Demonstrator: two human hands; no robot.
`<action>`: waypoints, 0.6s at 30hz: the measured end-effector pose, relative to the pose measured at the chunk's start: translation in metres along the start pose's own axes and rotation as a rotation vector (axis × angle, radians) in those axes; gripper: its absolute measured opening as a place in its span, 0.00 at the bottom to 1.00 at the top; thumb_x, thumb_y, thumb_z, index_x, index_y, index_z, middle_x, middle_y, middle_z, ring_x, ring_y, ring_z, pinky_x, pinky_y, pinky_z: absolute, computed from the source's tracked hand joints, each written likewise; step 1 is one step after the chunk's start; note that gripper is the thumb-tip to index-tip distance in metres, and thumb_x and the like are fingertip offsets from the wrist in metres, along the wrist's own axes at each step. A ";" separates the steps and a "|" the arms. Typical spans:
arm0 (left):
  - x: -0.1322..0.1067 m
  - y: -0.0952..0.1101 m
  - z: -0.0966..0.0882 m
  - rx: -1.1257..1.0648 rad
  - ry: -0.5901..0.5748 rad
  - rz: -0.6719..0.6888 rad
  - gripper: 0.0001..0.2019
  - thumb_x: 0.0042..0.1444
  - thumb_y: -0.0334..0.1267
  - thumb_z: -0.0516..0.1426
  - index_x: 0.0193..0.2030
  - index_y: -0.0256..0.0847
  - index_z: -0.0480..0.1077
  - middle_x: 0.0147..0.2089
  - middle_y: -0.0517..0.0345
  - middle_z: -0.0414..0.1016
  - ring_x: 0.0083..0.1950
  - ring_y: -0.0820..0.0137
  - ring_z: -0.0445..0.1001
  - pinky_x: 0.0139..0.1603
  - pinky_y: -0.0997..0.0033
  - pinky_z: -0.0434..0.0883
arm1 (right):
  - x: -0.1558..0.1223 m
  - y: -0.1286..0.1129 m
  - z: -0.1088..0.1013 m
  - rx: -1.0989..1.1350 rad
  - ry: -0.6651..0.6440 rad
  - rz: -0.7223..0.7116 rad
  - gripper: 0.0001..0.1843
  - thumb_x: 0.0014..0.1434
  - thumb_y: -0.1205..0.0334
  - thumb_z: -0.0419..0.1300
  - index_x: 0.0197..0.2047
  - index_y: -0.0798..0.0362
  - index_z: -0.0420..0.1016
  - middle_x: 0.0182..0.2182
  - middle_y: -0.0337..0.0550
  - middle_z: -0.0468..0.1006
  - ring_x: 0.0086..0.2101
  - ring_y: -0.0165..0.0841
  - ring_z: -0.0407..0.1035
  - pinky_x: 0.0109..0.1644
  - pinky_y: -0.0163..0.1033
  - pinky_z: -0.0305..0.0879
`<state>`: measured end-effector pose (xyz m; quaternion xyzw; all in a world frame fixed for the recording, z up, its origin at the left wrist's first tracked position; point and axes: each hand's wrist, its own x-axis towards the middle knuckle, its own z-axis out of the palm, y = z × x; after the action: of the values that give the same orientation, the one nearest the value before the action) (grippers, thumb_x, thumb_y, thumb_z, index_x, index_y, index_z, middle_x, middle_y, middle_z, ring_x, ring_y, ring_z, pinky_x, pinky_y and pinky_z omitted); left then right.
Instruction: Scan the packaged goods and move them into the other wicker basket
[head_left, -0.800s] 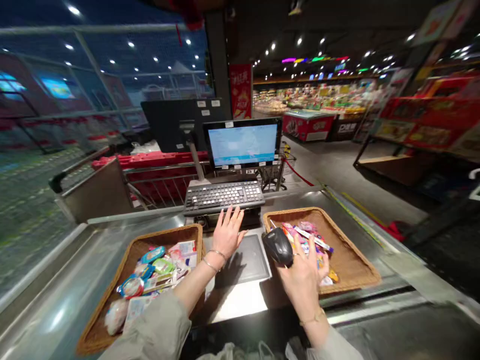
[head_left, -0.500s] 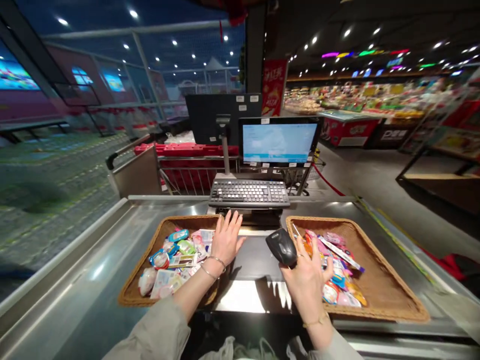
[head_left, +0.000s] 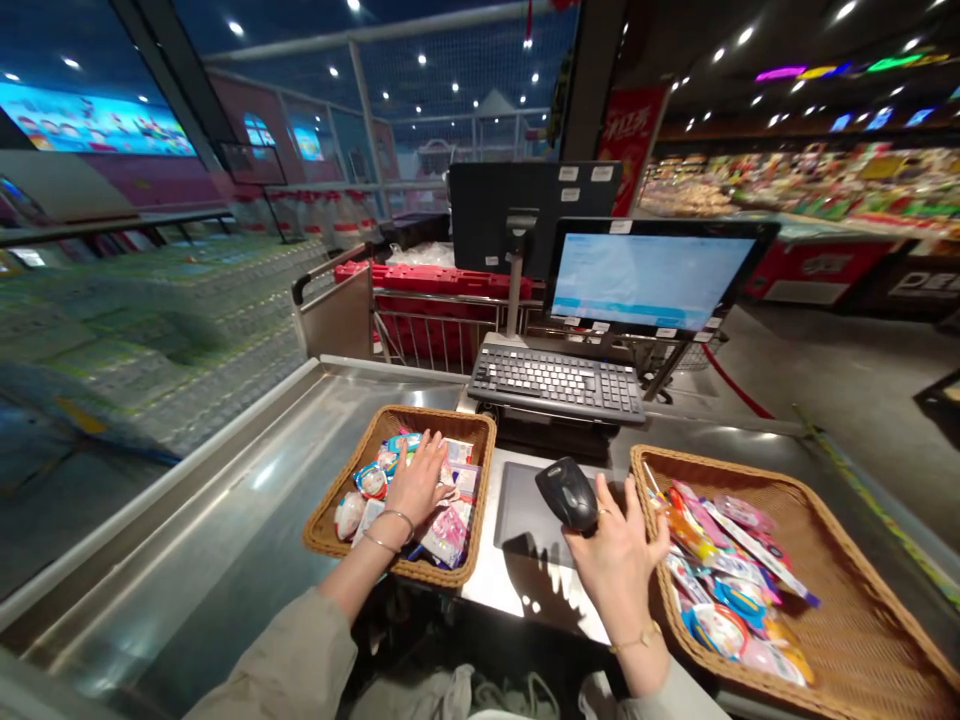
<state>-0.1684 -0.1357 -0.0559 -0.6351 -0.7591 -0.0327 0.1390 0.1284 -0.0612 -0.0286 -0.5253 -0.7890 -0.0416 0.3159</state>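
My left hand (head_left: 417, 480) is over the left wicker basket (head_left: 315, 530), its fingers stretched out above the small packets of sweets (head_left: 448, 535). Whether the fingertips touch a packet I cannot tell. A black handheld barcode scanner (head_left: 568, 494) is in my right hand (head_left: 616, 550), its head pointing left over the flat grey scanner panel (head_left: 517, 505). The thumb and part of the grip are hidden. Just right of that hand stands the right wicker basket (head_left: 862, 560), with colourful sweets and small wrapped toys (head_left: 739, 590) on its left side.
Behind the panel lies a black keyboard (head_left: 559, 383), with a lit monitor (head_left: 649, 280) and the back of a second screen (head_left: 525, 220) beyond it. The metal counter (head_left: 225, 510) has a raised left edge. Farther back is a cart with a red crate (head_left: 442, 282).
The view has turned left. My left hand has moved from the left basket's right edge to over its packets. My right hand still holds the scanner between the baskets.
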 end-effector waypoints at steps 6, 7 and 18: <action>-0.021 -0.043 0.010 0.045 -0.113 -0.012 0.30 0.54 0.42 0.60 0.64 0.41 0.62 0.71 0.46 0.53 0.72 0.52 0.47 0.70 0.38 0.37 | -0.001 -0.010 0.010 0.033 -0.002 -0.024 0.19 0.49 0.57 0.53 0.44 0.50 0.75 0.52 0.45 0.76 0.61 0.48 0.54 0.61 0.62 0.38; -0.023 -0.048 0.011 0.049 -0.126 -0.014 0.29 0.53 0.42 0.61 0.63 0.42 0.63 0.71 0.46 0.53 0.72 0.52 0.48 0.70 0.38 0.36 | -0.001 -0.011 0.011 0.033 0.000 -0.025 0.19 0.49 0.57 0.53 0.44 0.50 0.75 0.51 0.44 0.77 0.61 0.48 0.55 0.61 0.62 0.38; -0.019 -0.096 0.025 -0.002 -0.125 -0.146 0.28 0.55 0.44 0.57 0.62 0.39 0.63 0.70 0.43 0.54 0.73 0.55 0.46 0.71 0.45 0.42 | -0.007 -0.007 0.021 0.015 0.002 -0.073 0.17 0.52 0.53 0.52 0.40 0.51 0.75 0.52 0.47 0.76 0.62 0.48 0.54 0.62 0.62 0.37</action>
<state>-0.2632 -0.1666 -0.0722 -0.5791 -0.8105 -0.0039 0.0882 0.1146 -0.0617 -0.0471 -0.4937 -0.8076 -0.0476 0.3190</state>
